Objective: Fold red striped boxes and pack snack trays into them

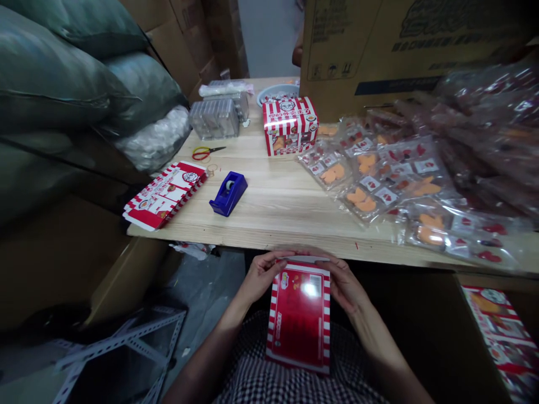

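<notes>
A red carton with white striped edges lies in front of my body, just below the table's front edge. At its upper left corner my left hand grips the rim, thumb on the near face. My right hand closes on the upper right corner in the same way. Between the hands a pale flap shows at the carton's top end; most of my fingers are hidden behind it. Beyond, on the wooden table, a blue tape dispenser stands left of centre.
A flattened striped carton and yellow-red scissors lie at the left. A made-up striped box stands at the back near clear plastic packs. Bagged toy sets cover the right, before a large cardboard box. Printed cartons sit lower right.
</notes>
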A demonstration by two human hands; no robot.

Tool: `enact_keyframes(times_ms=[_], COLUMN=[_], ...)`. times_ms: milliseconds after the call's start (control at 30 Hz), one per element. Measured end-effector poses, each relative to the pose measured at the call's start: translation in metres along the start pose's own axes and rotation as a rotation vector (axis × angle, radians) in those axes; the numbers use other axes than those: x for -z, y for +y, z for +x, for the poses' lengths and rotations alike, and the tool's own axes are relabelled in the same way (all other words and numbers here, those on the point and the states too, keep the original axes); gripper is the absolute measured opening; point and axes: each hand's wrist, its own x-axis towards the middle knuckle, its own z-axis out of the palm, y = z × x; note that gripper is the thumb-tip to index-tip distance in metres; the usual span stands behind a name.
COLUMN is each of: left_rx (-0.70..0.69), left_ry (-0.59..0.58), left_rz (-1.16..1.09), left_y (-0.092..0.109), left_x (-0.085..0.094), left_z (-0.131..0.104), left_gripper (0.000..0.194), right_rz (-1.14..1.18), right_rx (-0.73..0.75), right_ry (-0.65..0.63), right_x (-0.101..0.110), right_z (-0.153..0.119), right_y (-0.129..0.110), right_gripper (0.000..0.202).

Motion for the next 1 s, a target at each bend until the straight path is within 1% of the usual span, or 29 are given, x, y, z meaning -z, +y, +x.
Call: enact_keyframes(times_ms=[67,133,233,333,400,467,533,567,633,700,867,1000], left_rx=[-0.011,-0.001,0.043,0.051,0.067,0.094,0.129,0.145,0.174,0.192,0.208,0.229], left_ry=[0.001,-0.011,-0.039,-0.091,-0.157,-0.249,-0.342,-0.367,-0.366,-0.339,-0.268,-0.246], left_rz=[0.027,-0.006,-0.029,0.082,0.14,0.164,0.179,0.19,0.213,0.234,0.311,0.333], left_y=[-0.003,-0.006,-0.005,0.005,0.016,0.027,0.035,0.038,0.043,0.044,0.044,0.044], left_x=[0.003,0.006,0.012,0.015,0.016,0.016,0.016,0.017,0.016,0.016,0.012,0.011], left_z=[0.002,0.004,0.004,0.006,0.011,0.017,0.023,0.026,0.031,0.034,0.037,0.036], left_gripper=[0.026,0.024,0.026,0.028,0.029,0.03,0.035,0.038,0.039,0.037,0.034,0.037], right_rz=[0.122,0.156,0.1,-0.017,-0.09,-0.132,-0.154,-0.167,-0.191,-0.203,-0.239,-0.268], right_rx=[-0.047,-0.041,0.016,0.054,0.04,0.013,-0.014,-0.027,-0.06,-0.078,-0.055,-0.044], right_ry=[-0.041,-0.064,-0.065,-0.083,-0.084,-0.094,-0.15,-0.179,-0.208,-0.203,-0.21,-0.238], right_x=[0.001,0.002,0.007,0.014,0.017,0.018,0.017,0.017,0.016,0.014,0.012,0.012], right_z=[-0.005,-0.007,-0.006,-0.004,-0.003,0.0,0.002,0.003,0.005,0.006,0.009,0.011], right_y=[-0.001,0.0,0.002,0.001,-0.004,-0.012,-0.021,-0.025,-0.031,-0.034,-0.036,-0.036], right_gripper=[0.03,0.03,0.027,0.025,0.023,0.018,0.022,0.027,0.032,0.031,0.039,0.043])
